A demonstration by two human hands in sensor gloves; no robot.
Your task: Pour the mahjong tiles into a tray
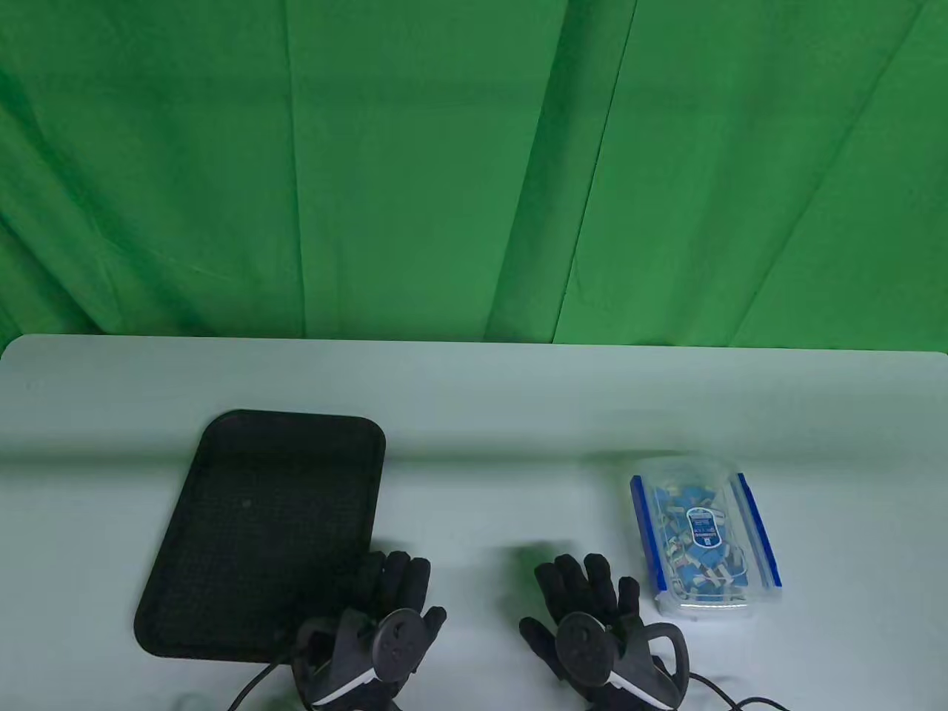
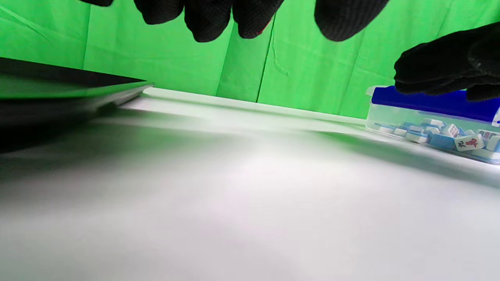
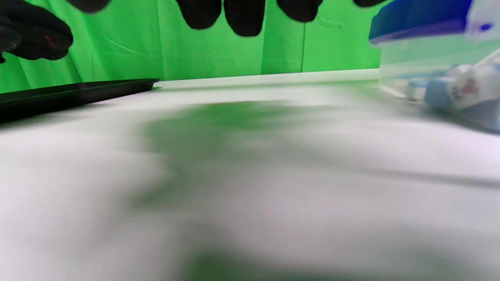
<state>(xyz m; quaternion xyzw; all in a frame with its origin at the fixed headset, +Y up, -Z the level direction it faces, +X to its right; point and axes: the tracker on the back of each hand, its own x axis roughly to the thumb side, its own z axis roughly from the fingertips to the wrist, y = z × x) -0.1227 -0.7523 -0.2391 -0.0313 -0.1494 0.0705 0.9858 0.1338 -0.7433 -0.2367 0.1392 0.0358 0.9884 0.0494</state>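
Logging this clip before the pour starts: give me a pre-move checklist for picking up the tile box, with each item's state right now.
1. Tray lies flat on the table, nothing in it: ok.
2. Tile box upright on the table with tiles inside: ok.
3. Blue-edged lid off the box: not ok, it is on.
4. Right hand free, nearest the box, not touching it: ok.
5. Left hand free, beside the tray's near corner: ok.
6. Lid latches released: cannot tell.
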